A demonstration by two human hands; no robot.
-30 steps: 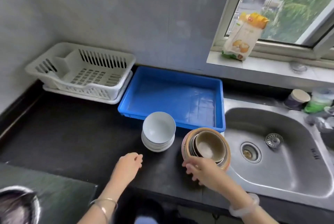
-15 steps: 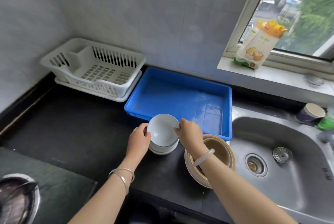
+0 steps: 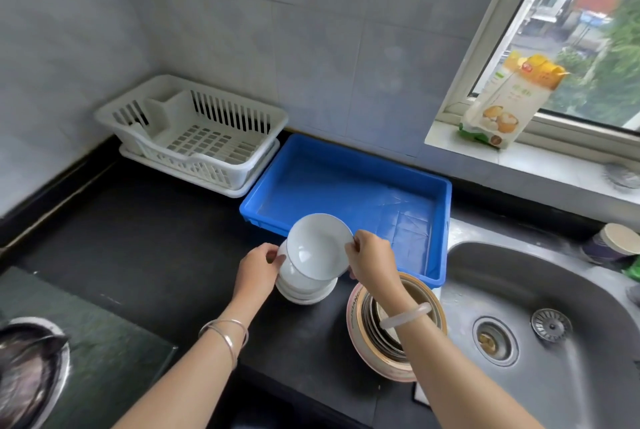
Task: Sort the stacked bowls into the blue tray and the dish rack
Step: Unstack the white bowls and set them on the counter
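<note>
Top glossy white ceramic bowl (image 3: 317,248) is tilted off white stack (image 3: 304,290) at bench (image 3: 138,238) centre, pinched by right hand (image 3: 372,260); left hand (image 3: 258,269) grips stack. Blue plastic tray (image 3: 440,221) at 1 o'clock, white slatted dish rack (image 3: 194,134) at 11, both empty. Mixed nested stack (image 3: 367,335) untouched; sorting barely begun.

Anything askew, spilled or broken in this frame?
Nothing broken or spilled. The top white bowl is tilted, but only because the right hand is lifting its rim off the white stack, which the left hand steadies. The tray and rack hold no bowls yet.
</note>
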